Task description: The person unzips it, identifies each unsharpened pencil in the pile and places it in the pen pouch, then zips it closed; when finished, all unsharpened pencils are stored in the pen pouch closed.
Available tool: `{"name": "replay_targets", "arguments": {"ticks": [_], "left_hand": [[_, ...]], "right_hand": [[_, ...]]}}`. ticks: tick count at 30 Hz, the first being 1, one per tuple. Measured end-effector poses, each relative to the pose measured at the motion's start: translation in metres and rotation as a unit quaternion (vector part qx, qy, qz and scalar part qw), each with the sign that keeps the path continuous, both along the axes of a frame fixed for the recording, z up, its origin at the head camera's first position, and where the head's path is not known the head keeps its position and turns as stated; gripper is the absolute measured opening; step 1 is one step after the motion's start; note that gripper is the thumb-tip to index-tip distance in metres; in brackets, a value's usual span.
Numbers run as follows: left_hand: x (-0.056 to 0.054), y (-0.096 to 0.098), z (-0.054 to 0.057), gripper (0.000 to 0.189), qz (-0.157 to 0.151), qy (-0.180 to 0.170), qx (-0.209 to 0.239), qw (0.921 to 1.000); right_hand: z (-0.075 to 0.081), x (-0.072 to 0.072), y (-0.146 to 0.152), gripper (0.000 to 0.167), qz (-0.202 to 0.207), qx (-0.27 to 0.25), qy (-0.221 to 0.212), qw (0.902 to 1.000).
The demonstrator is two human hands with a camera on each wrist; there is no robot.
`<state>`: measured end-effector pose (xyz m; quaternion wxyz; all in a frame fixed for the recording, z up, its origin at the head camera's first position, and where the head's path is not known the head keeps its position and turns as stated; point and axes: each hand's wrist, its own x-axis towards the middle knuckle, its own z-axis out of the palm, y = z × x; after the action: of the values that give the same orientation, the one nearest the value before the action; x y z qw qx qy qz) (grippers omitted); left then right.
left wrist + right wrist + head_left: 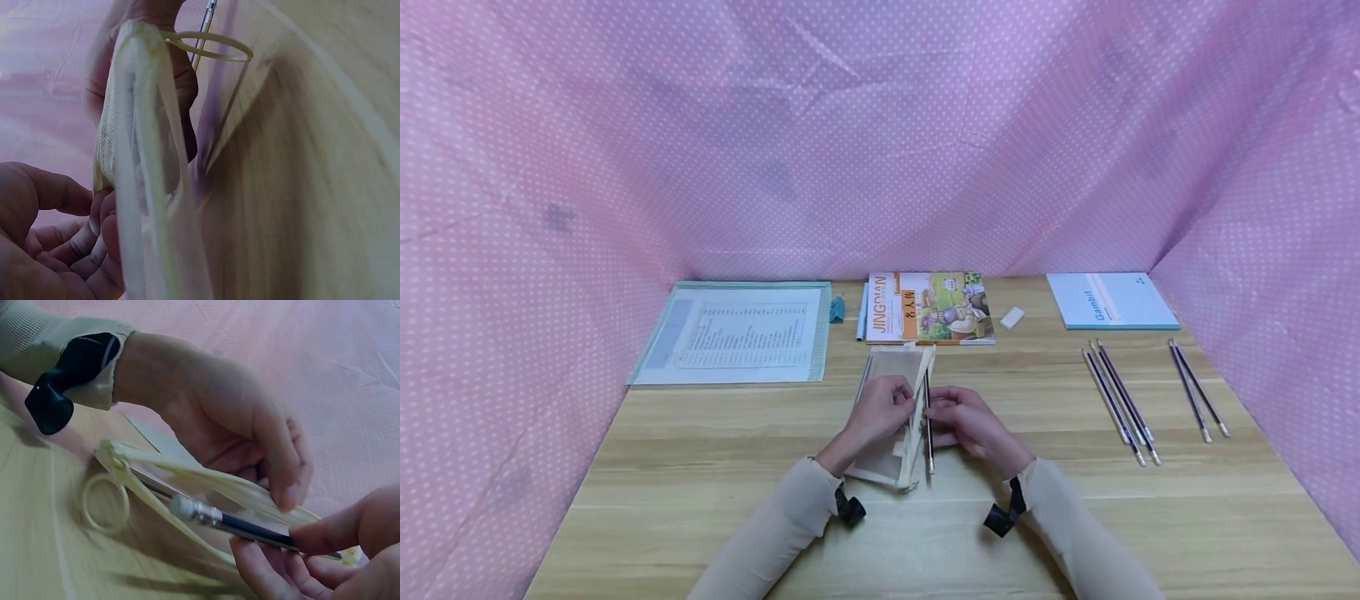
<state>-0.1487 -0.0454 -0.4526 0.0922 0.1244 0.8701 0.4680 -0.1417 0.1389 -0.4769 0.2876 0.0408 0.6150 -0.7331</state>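
A pale mesh zip pouch (895, 364) lies on the table, its zipped opening running along the right side. My left hand (883, 408) pinches the upper edge of that opening, as the right wrist view also shows. My right hand (966, 421) pinches a dark pencil (256, 530) between thumb and fingers. Its eraser end (187, 508) points towards me, and the shaft lies along the parted zip edges. Fingers hide part of the shaft, so I cannot tell how far it is inside. A cream ring pull (105, 503) hangs at the pouch's near end.
Several pencils (1120, 404) lie at right, with two more pencils (1199, 390) beyond them. A picture-covered book (932, 308), a white eraser (1012, 317) and a blue notebook (1112, 300) line the back. At left are a document folder (741, 333) and a small teal object (837, 309).
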Motion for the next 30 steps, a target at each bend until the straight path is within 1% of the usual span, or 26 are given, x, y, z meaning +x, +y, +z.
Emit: {"name": "replay_targets", "arguments": {"ticks": [5,8,12,16,19,23,26,30], "left_hand": [[-0.001,-0.001,-0.001,0.008,-0.003,0.019,-0.005,0.9998],[-0.002,-0.001,-0.001,0.007,-0.006,0.020,-0.004,0.9998],[-0.002,-0.001,-0.001,0.007,-0.004,0.004,-0.002,1.0000],[-0.001,0.000,0.000,0.006,-0.001,-0.009,0.000,1.0000],[-0.001,0.000,-0.001,0.007,0.000,-0.012,0.000,0.9999],[-0.001,0.001,-0.001,0.008,0.001,-0.016,0.000,0.9999],[0.000,0.001,-0.001,0.007,0.002,-0.020,-0.001,0.9998],[-0.001,0.000,0.000,0.007,0.002,-0.008,-0.011,0.9999]], "right_hand": [[0.001,0.001,-0.011,0.046,-0.025,0.011,0.005,0.9996],[0.001,0.001,-0.016,0.043,-0.046,0.019,0.004,0.9988],[0.002,0.002,-0.021,0.041,-0.075,0.023,0.002,0.9970],[0.003,0.002,-0.025,0.041,-0.092,0.032,-0.002,0.9953],[0.004,0.003,-0.027,0.041,-0.091,0.036,-0.005,0.9952],[0.004,0.004,-0.026,0.040,-0.069,0.037,-0.003,0.9969],[0.004,0.006,-0.026,0.037,-0.056,0.041,-0.002,0.9976],[0.007,0.008,-0.024,0.035,-0.048,0.046,0.004,0.9978]]}}
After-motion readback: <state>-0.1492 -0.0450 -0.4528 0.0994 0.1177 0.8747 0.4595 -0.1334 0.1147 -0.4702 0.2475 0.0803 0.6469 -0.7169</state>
